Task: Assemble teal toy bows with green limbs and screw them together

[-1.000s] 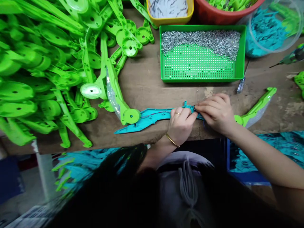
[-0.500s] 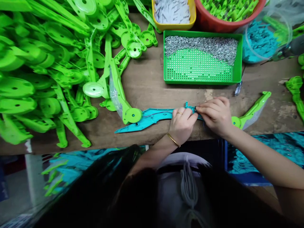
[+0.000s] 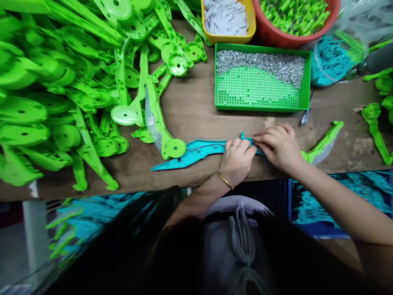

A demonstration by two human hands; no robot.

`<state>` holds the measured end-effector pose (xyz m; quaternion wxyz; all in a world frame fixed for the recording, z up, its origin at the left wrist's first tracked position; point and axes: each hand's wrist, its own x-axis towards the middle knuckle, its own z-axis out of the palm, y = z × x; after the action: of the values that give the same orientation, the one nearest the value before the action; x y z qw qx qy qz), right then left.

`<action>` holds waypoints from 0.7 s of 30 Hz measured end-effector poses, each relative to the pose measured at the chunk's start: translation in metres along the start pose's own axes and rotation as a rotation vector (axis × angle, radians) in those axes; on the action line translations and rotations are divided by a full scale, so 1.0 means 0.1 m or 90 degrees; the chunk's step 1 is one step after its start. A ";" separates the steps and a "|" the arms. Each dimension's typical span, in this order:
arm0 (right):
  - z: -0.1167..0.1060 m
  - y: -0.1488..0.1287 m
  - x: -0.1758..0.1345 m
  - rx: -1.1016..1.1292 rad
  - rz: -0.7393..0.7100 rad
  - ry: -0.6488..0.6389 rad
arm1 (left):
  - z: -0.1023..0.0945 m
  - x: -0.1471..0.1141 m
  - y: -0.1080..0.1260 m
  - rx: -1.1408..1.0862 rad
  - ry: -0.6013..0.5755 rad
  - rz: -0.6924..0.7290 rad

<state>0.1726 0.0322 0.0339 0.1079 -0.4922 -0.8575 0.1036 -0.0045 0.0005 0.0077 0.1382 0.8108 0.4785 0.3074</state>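
Blue crate (image 3: 327, 232): below tabletop's (image 3: 190, 116) near edge, heaped with blue parts (image 3: 340, 200).
Blue body (image 3: 192, 155): along near edge, looks part-built.
Left hand (image 3: 238, 160): fingers closed down on body.
Right hand (image 3: 278, 148): fingers pinched narrow at mid-body; can't tell on what.
Fitted: green limbs (image 3: 157, 119) at both ends.
Unfinished, I'd say: body uncovered, wire (image 3: 207, 146) exposed.
Green tray (image 3: 260, 107): past hands, screws (image 3: 260, 60) banked along far wall.
Yellow tub (image 3: 229, 39): toward far edge, white slips (image 3: 226, 17).
Red tub (image 3: 293, 41): beside it, small green parts (image 3: 294, 16).
Clear tub (image 3: 316, 65): toward far right corner, blue bits (image 3: 330, 59).
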 end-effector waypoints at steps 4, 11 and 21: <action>-0.08 0.04 0.05 0.015 -0.037 -0.044 | -0.41 0.00 -0.20 -0.070 0.037 -0.097; -0.02 0.04 0.08 -0.036 -0.113 -0.015 | -0.63 -0.08 -0.52 -0.048 -0.107 -0.097; -0.02 0.04 0.02 -0.025 -0.100 -0.034 | -0.49 0.11 -0.47 -0.006 -0.162 -0.199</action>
<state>0.1757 0.0359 0.0350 0.0830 -0.4223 -0.8980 0.0912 -0.0639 0.0302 0.0252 0.2476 0.7584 0.5757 0.1792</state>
